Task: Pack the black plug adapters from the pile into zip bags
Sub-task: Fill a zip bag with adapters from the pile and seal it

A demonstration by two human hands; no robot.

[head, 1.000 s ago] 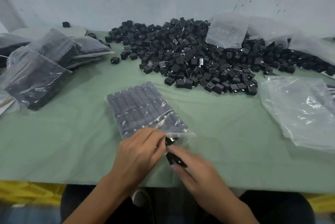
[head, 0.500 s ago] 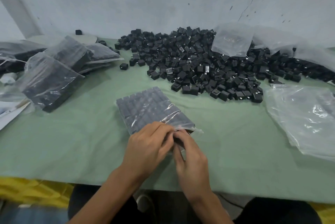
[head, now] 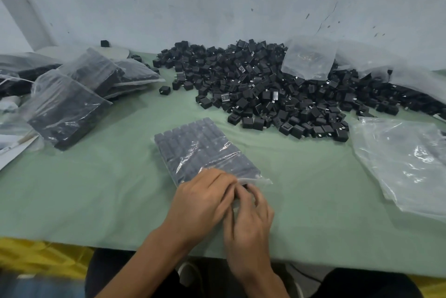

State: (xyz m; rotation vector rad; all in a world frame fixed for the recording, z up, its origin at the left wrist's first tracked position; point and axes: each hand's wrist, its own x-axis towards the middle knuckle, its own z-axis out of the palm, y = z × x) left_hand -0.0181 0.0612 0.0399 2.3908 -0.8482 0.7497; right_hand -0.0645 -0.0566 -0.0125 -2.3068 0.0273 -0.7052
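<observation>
A clear zip bag [head: 205, 150] lies on the green table in front of me, packed with rows of black plug adapters. My left hand [head: 205, 201] grips the bag's open mouth at its near end. My right hand [head: 248, 220] is pressed against the left one, and its curled fingertips pinch a black adapter [head: 245, 186] at the mouth. That adapter is mostly hidden by the fingers. The big pile of loose black adapters [head: 277, 95] spreads across the back of the table.
Several filled bags [head: 67, 107] are stacked at the left. A heap of empty clear bags [head: 405, 160] lies at the right, and another clear bag [head: 309, 58] rests on the pile. One stray adapter [head: 164, 90] sits left of the pile. The table's front edge [head: 120, 247] runs below my hands.
My right hand has brought its adapter from below the bag up to the mouth. Both hands have closed together there. The camera view has tilted a little.
</observation>
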